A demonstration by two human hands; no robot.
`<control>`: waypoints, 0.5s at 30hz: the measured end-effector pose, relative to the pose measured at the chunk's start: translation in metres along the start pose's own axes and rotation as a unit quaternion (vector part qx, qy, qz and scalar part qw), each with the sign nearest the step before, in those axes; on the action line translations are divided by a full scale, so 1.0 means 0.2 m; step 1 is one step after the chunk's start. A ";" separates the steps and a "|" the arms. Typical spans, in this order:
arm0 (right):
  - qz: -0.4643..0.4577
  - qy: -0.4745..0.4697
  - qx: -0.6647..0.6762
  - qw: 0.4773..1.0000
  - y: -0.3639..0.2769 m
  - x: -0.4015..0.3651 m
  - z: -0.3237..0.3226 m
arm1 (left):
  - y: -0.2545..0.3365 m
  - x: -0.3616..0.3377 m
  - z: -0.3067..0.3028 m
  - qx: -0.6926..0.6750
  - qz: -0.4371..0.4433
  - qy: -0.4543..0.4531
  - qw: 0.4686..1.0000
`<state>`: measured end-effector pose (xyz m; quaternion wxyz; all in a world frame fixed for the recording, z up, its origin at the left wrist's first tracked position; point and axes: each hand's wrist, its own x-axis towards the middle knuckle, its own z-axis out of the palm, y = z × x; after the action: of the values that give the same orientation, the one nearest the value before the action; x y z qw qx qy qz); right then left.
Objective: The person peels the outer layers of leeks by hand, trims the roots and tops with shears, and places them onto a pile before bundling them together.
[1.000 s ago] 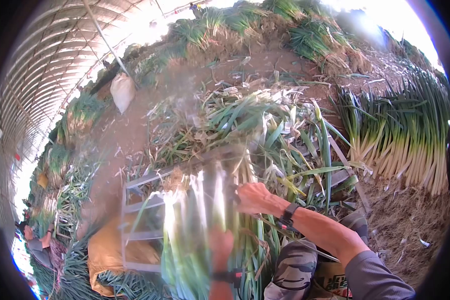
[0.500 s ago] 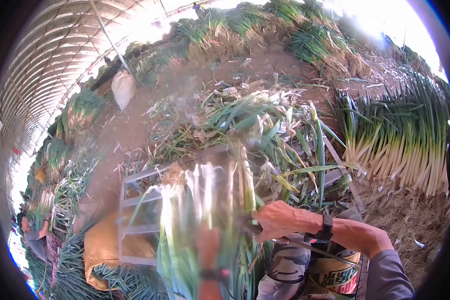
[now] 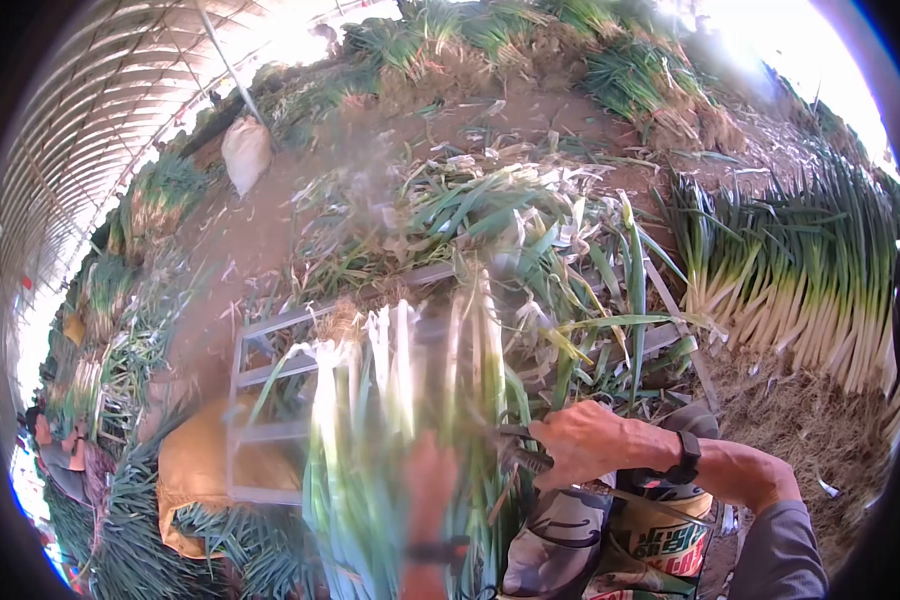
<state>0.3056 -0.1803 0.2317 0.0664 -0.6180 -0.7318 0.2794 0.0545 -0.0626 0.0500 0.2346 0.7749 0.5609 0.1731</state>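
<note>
A row of green onions (image 3: 402, 370) lies side by side in front of me, white root ends away from me and green leaves towards me. My left hand (image 3: 432, 475) is over their green part, its fingers smeared by motion. Just to their right, my right hand (image 3: 585, 443) is closed, with a dark grey curved thing (image 3: 520, 447) at its fingertips, whose kind I cannot tell. Single onion stalks (image 3: 490, 345) stand out close to that hand, and the leaves below are partly hidden by my left forearm.
A pale metal frame (image 3: 270, 433) runs under the onions. Beyond it lies a heap of stripped leaves (image 3: 490, 215). Onions with roots (image 3: 790, 280) are lined up at right. A yellow sack (image 3: 205, 450), a white sack (image 3: 246, 155) and another person (image 3: 65, 455) are at left.
The view has shifted slightly. My right hand has pulled a little to the right of the onions, showing more of the dark thing. My left hand stays over the leaves, blurred in both frames.
</note>
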 end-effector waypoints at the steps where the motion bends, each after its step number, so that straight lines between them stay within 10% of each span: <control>1: -0.006 -0.018 0.005 1.000 -0.02 0.00 0.00 | 0.02 0.00 -0.01 -0.027 -0.006 0.012 1.000; 15: -0.044 -0.023 0.021 0.999 -0.03 0.07 0.07 | -0.03 0.12 0.11 0.019 -0.008 0.006 1.000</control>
<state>0.2919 -0.1729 0.2194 0.0748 -0.5773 -0.7534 0.3058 0.0690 -0.0423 0.0292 0.2180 0.7739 0.5713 0.1651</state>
